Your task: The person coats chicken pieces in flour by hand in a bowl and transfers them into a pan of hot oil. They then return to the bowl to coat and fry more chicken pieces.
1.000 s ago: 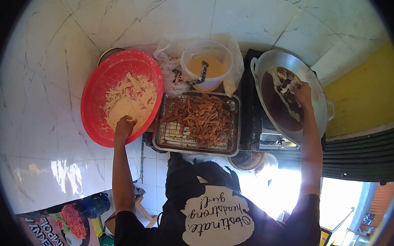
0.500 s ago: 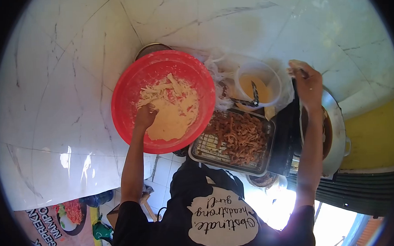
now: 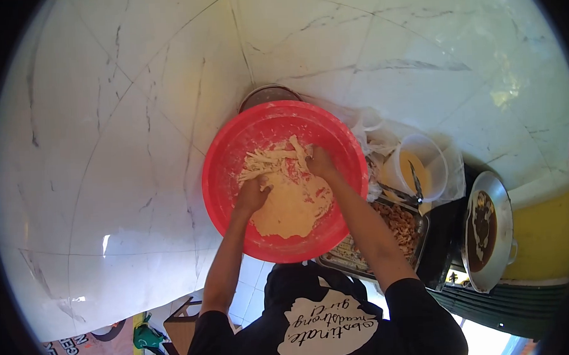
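Observation:
A big red basin (image 3: 226, 212) holds pale flour (image 3: 289, 209) and several flour-coated strips (image 3: 268, 158) near its far side. Inside the basin, my left hand (image 3: 253, 195) rests at the left edge of the flour, fingers curled by the strips; what they hold, if anything, is hidden. My right hand (image 3: 320, 162) is also in the basin, at the right end of the strips, its fingertips down among them and partly hidden.
Right of the basin, a tray (image 3: 421, 251) carries brown fried strips (image 3: 398, 226). Behind it stands a clear tub (image 3: 440, 171) of yellowish liquid with black-handled tongs (image 3: 409, 191). A wide pan (image 3: 474, 232) of dark oil sits at the far right.
My right hand has moved left and down, from above the stove side into the basin. My left hand stays in the basin by the flour. The whole view has shifted, with the basin now more central.

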Demonstrator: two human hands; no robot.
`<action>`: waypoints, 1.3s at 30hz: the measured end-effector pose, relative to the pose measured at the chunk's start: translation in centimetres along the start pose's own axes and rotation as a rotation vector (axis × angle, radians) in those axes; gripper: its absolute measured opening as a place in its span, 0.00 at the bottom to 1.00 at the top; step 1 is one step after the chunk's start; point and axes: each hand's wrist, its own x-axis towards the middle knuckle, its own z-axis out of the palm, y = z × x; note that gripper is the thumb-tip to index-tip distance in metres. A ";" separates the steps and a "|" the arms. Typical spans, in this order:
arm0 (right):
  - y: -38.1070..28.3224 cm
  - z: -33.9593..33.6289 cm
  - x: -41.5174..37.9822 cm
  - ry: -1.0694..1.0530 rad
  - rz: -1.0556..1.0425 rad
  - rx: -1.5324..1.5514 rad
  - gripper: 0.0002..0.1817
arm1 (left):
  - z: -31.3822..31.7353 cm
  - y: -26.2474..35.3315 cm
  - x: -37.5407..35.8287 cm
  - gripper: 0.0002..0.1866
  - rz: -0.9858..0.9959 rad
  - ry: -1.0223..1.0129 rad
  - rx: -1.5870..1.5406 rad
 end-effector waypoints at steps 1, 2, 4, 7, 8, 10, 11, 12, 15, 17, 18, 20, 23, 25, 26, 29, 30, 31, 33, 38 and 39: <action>-0.5 0.9 0.7 0.029 0.021 -0.005 0.18 | 0.1 -0.3 0.1 0.19 -0.005 0.009 0.000; -0.9 1.7 1.2 0.020 0.015 -0.003 0.18 | 0.3 -0.5 0.1 0.19 0.004 -0.008 0.002; -2.4 2.2 2.0 0.047 0.177 -0.096 0.24 | 0.5 -0.8 0.1 0.20 0.014 -0.018 0.003; -2.6 3.4 3.4 0.017 0.156 -0.192 0.29 | 0.5 -0.8 0.4 0.19 0.072 -0.016 0.057; -2.3 3.6 3.8 0.018 0.157 -0.190 0.29 | 0.5 -0.7 0.5 0.20 0.057 -0.035 0.047; -2.6 3.3 4.1 -0.065 0.154 -0.318 0.29 | 0.2 -0.3 0.7 0.20 0.041 -0.060 0.039; -2.5 3.1 3.8 -0.069 0.164 -0.316 0.29 | 0.1 -0.1 1.2 0.20 0.035 -0.064 0.066; -3.9 1.8 2.9 -0.091 0.172 -0.306 0.31 | 0.0 0.4 1.5 0.19 0.030 -0.069 0.092; -4.4 -0.2 1.1 -0.065 0.142 -0.253 0.33 | -0.2 2.2 3.3 0.19 0.046 -0.090 0.184; -2.6 -0.3 -0.1 -0.017 0.111 -0.212 0.33 | 0.9 2.2 5.3 0.19 0.138 -0.048 0.283; -0.5 0.4 -0.2 0.037 0.016 -0.203 0.30 | 1.8 2.0 6.5 0.19 0.233 -0.002 0.384; 0.8 0.0 -1.4 0.098 -0.062 -0.198 0.28 | 4.0 0.8 8.7 0.19 0.348 0.041 0.465; 0.1 -1.3 -3.6 0.097 0.029 -0.064 0.22 | 4.5 1.6 10.4 0.19 0.418 -0.034 0.579; 0.2 -1.4 -4.4 0.131 0.034 0.058 0.21 | 3.9 2.4 10.6 0.18 0.378 -0.155 0.622; 0.3 -1.5 -4.6 0.143 0.039 0.062 0.21 | 3.7 2.9 10.7 0.17 0.405 -0.207 0.729; -0.1 -2.1 -5.7 0.134 -0.025 0.150 0.20 | 4.2 2.0 11.1 0.15 0.480 -0.153 0.774; -0.3 -2.3 -5.7 0.136 -0.017 0.159 0.19 | 4.1 1.6 11.4 0.14 0.522 -0.037 0.709; -0.4 -2.3 -5.8 0.132 -0.011 0.170 0.18 | 3.3 1.4 11.6 0.14 0.520 -0.037 0.709; -0.4 -2.3 -5.8 0.112 -0.029 0.193 0.17 | 1.1 1.3 11.9 0.13 0.237 -0.004 -0.003; -0.3 -1.9 -5.8 0.143 -0.068 0.154 0.15 | -1.3 2.0 9.7 0.16 0.406 0.429 -0.136; -0.4 -2.0 -5.7 0.170 -0.057 0.170 0.15 | -2.0 2.0 9.5 0.17 0.244 0.466 -0.424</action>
